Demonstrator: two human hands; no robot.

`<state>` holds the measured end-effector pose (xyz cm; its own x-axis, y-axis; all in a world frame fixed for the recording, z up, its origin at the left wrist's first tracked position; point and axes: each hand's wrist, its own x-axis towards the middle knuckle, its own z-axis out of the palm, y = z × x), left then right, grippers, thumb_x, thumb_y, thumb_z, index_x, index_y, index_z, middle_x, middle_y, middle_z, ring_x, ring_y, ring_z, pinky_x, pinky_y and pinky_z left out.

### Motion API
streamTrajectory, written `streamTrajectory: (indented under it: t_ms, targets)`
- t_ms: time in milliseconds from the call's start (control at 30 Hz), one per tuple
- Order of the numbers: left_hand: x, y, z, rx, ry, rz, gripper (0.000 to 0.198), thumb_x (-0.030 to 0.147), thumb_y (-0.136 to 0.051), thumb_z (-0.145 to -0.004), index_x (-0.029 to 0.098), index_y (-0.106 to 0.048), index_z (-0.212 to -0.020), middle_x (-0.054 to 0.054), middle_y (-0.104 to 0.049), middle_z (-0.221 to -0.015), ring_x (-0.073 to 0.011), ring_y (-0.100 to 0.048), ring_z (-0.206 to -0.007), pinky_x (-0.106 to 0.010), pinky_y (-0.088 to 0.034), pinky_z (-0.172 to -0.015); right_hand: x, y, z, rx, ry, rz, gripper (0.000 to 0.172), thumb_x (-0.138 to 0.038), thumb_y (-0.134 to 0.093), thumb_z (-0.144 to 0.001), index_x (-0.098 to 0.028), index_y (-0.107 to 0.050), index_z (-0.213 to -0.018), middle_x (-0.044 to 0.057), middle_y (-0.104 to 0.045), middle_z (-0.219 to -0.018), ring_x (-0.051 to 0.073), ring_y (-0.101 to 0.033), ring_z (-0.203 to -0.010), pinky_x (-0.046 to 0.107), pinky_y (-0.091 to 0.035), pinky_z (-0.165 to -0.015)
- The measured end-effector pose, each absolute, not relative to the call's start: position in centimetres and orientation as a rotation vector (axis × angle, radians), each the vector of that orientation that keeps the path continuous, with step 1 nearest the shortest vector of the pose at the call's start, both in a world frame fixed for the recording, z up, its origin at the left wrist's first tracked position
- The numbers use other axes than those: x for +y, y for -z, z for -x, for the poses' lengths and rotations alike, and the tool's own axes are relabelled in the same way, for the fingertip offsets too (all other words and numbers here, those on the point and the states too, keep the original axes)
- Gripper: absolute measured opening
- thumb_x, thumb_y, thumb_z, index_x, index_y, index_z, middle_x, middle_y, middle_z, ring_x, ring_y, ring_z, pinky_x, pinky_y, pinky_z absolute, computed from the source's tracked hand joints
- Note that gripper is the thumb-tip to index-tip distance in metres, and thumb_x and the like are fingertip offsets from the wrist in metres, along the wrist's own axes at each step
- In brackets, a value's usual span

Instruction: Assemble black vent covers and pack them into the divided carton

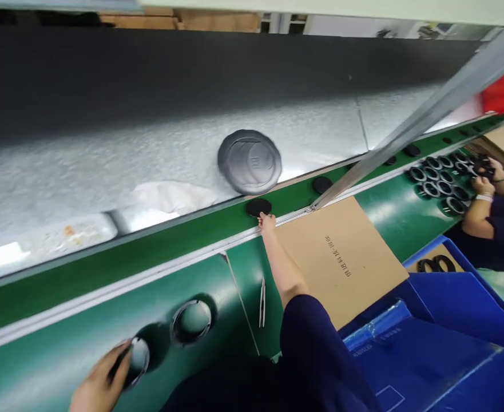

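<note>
At the lower left, my left hand (103, 375) has its fingers and thumb closed on the near side of a black ring with a shiny rim (142, 366). A second black ring (175, 329) lies on the green bench mat just right of it. My right hand (268, 222) reaches forward to the dark green belt and pinches the near edge of a flat black disc (257, 206). Farther right along that belt lies another black disc (321, 183). Tweezers (262, 303) lie on the mat left of my right forearm.
A large round grey lid (249, 162) rests on the metal surface behind the belt. A slanted metal post (406, 131) rises right of my hand. Cardboard (341, 257) and blue bins (440, 343) stand at right. Beyond, a co-worker's hands (487, 177) are near several rings (431, 189).
</note>
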<state>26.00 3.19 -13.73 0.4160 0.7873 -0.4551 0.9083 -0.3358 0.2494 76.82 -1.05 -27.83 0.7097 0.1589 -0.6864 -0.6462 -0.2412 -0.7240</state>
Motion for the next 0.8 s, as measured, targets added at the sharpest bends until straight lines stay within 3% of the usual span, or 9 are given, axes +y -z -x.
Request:
streamTrajectory:
  t_ms: [67, 133, 233, 300, 400, 467, 567, 700, 800]
  targets:
    - [2.9, 13.1, -29.9, 1.519, 0.221, -1.968, 0.047, 0.056, -0.047, -0.086, 0.023, -0.07, -0.112, -0.013, -0.073, -0.126, -0.0375, -0.069, -0.119, -0.052, -0.055, -0.105, -0.9, 26.9, -70.9, 0.362, -0.972, 1.53, 0.025, -0.029, -0.071, -0.094, -0.018, -0.051, -0.083, -0.006, -0.057, -0.065, 0.007, -0.051, -0.054, 0.016, -0.043, -0.049]
    - [2.7, 12.5, -33.6, 1.482, -0.018, -1.782, 0.052, 0.057, -0.057, -0.084, 0.02, -0.067, -0.119, -0.015, -0.07, -0.132, -0.0365, -0.063, -0.129, -0.051, -0.05, -0.112, -1.4, 24.9, -63.9, 0.297, -1.132, 1.408, 0.037, -0.029, -0.077, -0.086, -0.022, -0.042, -0.076, -0.008, -0.053, -0.059, 0.007, -0.05, -0.052, 0.016, -0.042, -0.049]
    - [3.0, 11.8, -36.6, 1.342, -0.5, -1.48, 0.082, 0.051, -0.079, -0.073, 0.016, -0.052, -0.143, -0.02, -0.061, -0.145, -0.0311, -0.06, -0.132, -0.045, -0.047, -0.115, -3.6, 20.8, -54.1, 0.179, -1.301, 1.181, 0.047, -0.036, -0.085, -0.073, -0.023, -0.04, -0.073, -0.009, -0.051, -0.059, 0.008, -0.054, -0.054, 0.018, -0.047, -0.054]
    - [3.4, 11.1, -36.4, 1.296, -0.702, -1.334, 0.073, 0.046, -0.082, -0.074, 0.016, -0.059, -0.136, -0.018, -0.066, -0.136, -0.0273, -0.065, -0.124, -0.04, -0.049, -0.11, -5.3, 17.9, -49.2, 0.091, -1.379, 1.017, 0.051, -0.041, -0.089, -0.068, -0.023, -0.042, -0.073, -0.008, -0.055, -0.06, 0.009, -0.059, -0.057, 0.02, -0.049, -0.057]
    - [3.9, 8.9, -33.9, 1.344, -0.927, -1.165, 0.041, 0.043, -0.08, -0.078, 0.015, -0.075, -0.107, -0.01, -0.075, -0.106, -0.0214, -0.07, -0.104, -0.034, -0.052, -0.1, -7.3, 14.1, -44.6, -0.039, -1.485, 0.922, 0.049, -0.047, -0.092, -0.065, -0.022, -0.051, -0.077, -0.004, -0.067, -0.069, 0.011, -0.066, -0.064, 0.02, -0.051, -0.058]
    - [3.9, 7.2, -31.7, 1.32, -0.989, -1.057, 0.032, 0.04, -0.081, -0.077, 0.016, -0.076, -0.097, -0.007, -0.075, -0.097, -0.0189, -0.069, -0.096, -0.031, -0.052, -0.094, -8.2, 11.9, -42.6, -0.113, -1.535, 0.934, 0.047, -0.049, -0.092, -0.065, -0.021, -0.059, -0.084, 0.0, -0.074, -0.077, 0.011, -0.068, -0.066, 0.02, -0.052, -0.059]
    - [3.2, 4.9, -28.6, 1.143, -0.949, -0.883, 0.037, 0.045, -0.082, -0.078, 0.017, -0.077, -0.101, -0.008, -0.076, -0.105, -0.0205, -0.069, -0.099, -0.032, -0.054, -0.09, -9.0, 8.9, -40.1, -0.182, -1.55, 0.939, 0.046, -0.049, -0.092, -0.066, -0.018, -0.068, -0.091, 0.005, -0.08, -0.087, 0.011, -0.069, -0.068, 0.02, -0.053, -0.06]
    - [0.8, 3.0, -24.8, 0.892, -0.833, -0.663, 0.055, 0.058, -0.071, -0.085, 0.019, -0.072, -0.124, -0.012, -0.07, -0.129, -0.0271, -0.068, -0.112, -0.037, -0.059, -0.089, -9.8, 5.9, -36.1, -0.213, -1.561, 0.912, 0.045, -0.048, -0.093, -0.066, -0.018, -0.07, -0.091, 0.006, -0.081, -0.085, 0.011, -0.069, -0.066, 0.019, -0.052, -0.058]
    - [-1.0, 2.1, -22.1, 0.807, -0.716, -0.557, 0.064, 0.055, -0.07, -0.082, 0.027, -0.062, -0.139, -0.011, -0.069, -0.132, -0.0305, -0.072, -0.102, -0.042, -0.062, -0.074, -10.5, 4.6, -33.2, -0.273, -1.618, 0.928, 0.046, -0.053, -0.091, -0.066, -0.018, -0.07, -0.088, 0.005, -0.079, -0.08, 0.012, -0.068, -0.064, 0.021, -0.054, -0.06]
